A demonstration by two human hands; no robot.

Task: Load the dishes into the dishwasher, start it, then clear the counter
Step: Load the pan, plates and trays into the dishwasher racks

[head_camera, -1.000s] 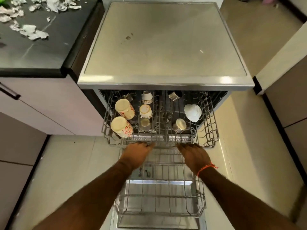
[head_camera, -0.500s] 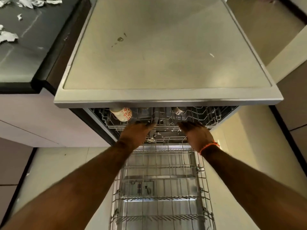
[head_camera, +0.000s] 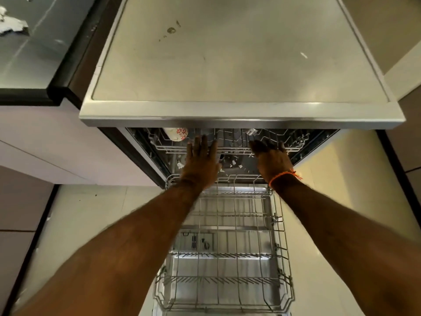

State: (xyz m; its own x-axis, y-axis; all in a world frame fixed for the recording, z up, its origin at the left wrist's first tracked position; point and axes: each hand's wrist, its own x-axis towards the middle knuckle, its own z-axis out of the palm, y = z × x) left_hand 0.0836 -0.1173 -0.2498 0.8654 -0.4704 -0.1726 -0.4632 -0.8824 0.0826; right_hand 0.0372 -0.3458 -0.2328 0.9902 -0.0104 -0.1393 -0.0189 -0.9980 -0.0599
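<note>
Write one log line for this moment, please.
upper rack: nearly inside | left hand: flat on rack front | right hand: on rack front | lower rack: out

Both arms reach forward, palms down. The left hand [head_camera: 200,160] and right hand [head_camera: 271,158] press straight fingers against the upper rack [head_camera: 230,145] front edge.

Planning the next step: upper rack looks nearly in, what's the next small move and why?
Probably slide the lower rack in next. Both hands, left hand and right hand, press the upper rack, almost fully under the dishwasher top; the lower one is pulled out.
</note>
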